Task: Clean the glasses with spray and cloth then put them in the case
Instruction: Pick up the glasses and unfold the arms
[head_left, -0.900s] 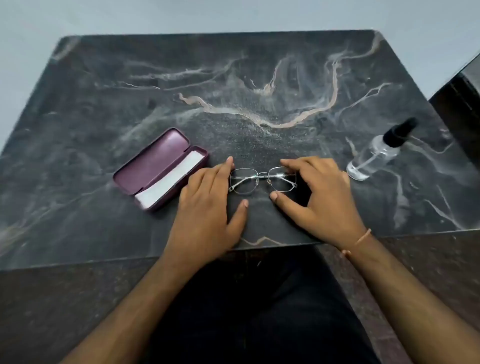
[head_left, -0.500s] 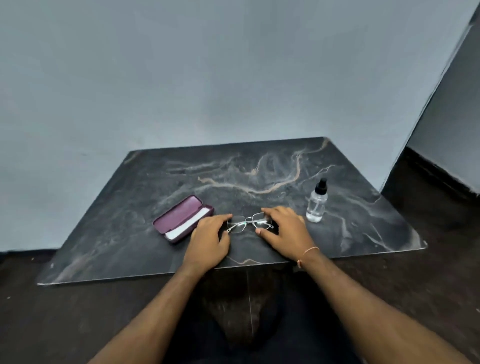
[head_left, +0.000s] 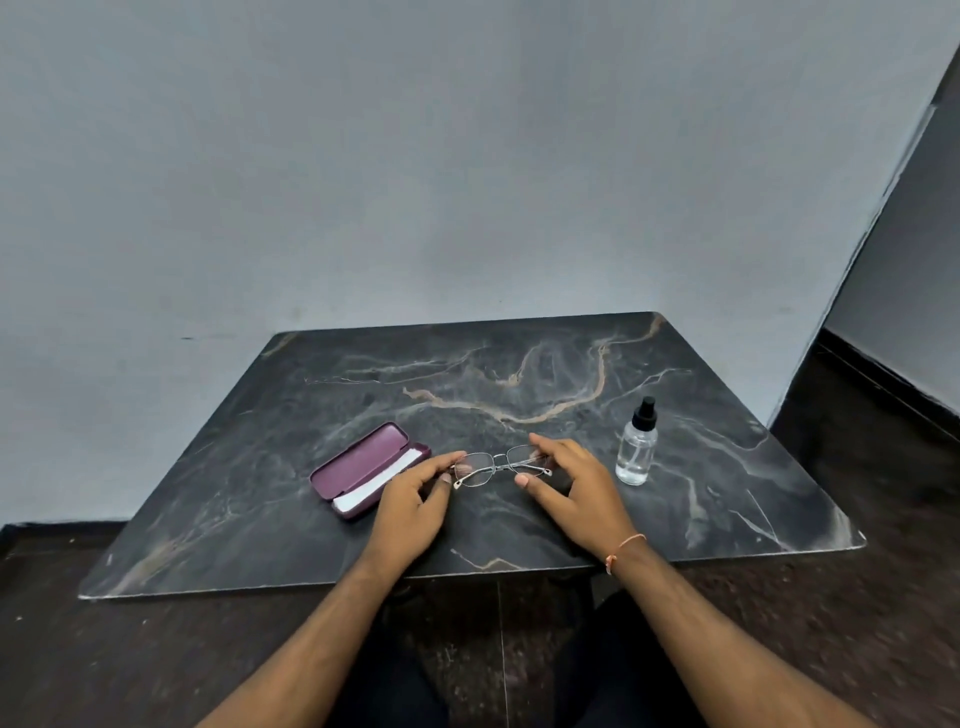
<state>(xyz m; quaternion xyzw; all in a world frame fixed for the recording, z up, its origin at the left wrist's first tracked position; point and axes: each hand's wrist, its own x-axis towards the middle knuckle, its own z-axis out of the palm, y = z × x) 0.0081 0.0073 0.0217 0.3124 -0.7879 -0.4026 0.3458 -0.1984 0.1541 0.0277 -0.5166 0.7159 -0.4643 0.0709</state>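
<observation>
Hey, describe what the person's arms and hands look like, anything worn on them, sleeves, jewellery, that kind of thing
Both forearms are bare right up to the bottom edge of the picture, with no sleeves showing. The left hand wears no visible ring, watch or glove. The right hand is likewise ungloved, and a thin orange thread bracelet with a small knot circles its wrist. Fingernails look short and plain.

At the middle of your frame the glasses (head_left: 500, 464) sit on the table (head_left: 727, 467) between your hands. The open case (head_left: 363, 467) lies left of them with the cloth (head_left: 376, 480) in it; the spray bottle (head_left: 638, 447) stands right.
</observation>
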